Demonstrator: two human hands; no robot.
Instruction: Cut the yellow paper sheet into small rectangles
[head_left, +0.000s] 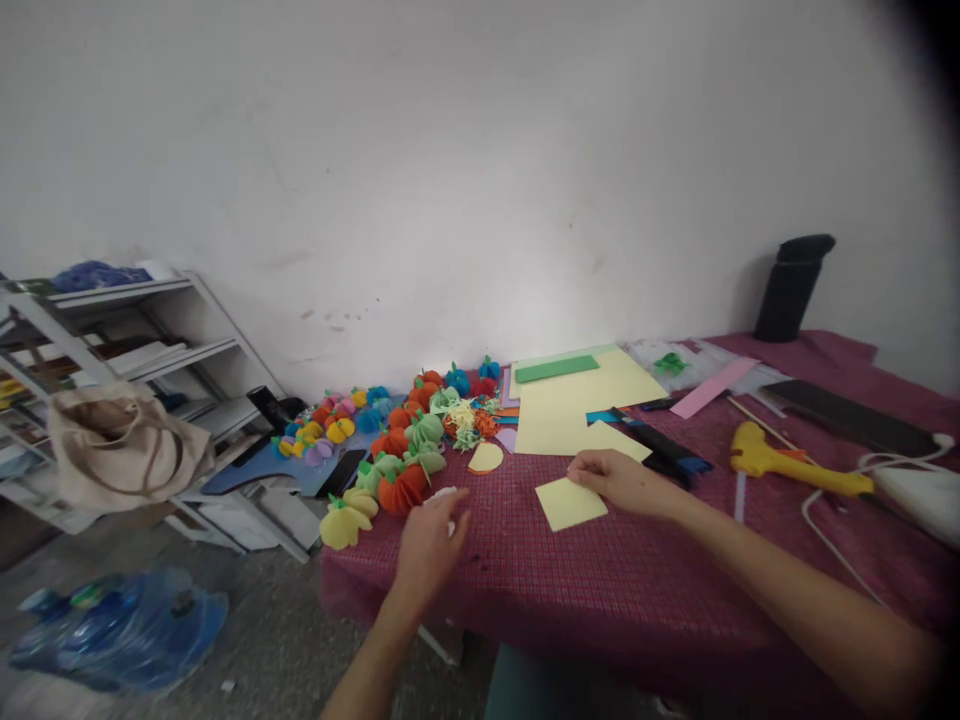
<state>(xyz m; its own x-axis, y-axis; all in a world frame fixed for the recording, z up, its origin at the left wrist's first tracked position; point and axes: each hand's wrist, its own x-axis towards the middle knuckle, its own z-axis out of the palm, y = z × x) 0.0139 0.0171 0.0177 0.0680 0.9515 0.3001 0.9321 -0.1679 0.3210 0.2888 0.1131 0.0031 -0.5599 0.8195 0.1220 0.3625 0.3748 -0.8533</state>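
A small square of pale yellow paper (568, 504) is pinched at its upper right corner by my right hand (616, 482), low over the red checked cloth. My left hand (435, 542) is over the front of the table with its fingers curled. Bits of something white (441, 494) show at its fingers, too little to name. Just beyond that hand sit orange paper pumpkins (403, 488) and light green ones (426, 432). A yellow paper half-round piece (486, 458) lies between the two hands, farther back. Behind my right hand is a large yellow sheet (559, 405).
A yellow glue gun (795, 466) and a white cord (832, 535) lie at the right. A black bottle (791, 290) stands at the back right. Green (556, 369) and pink (712, 387) paper strips rest behind. Leftward are a shelf (217, 350) and a cloth bag (127, 450).
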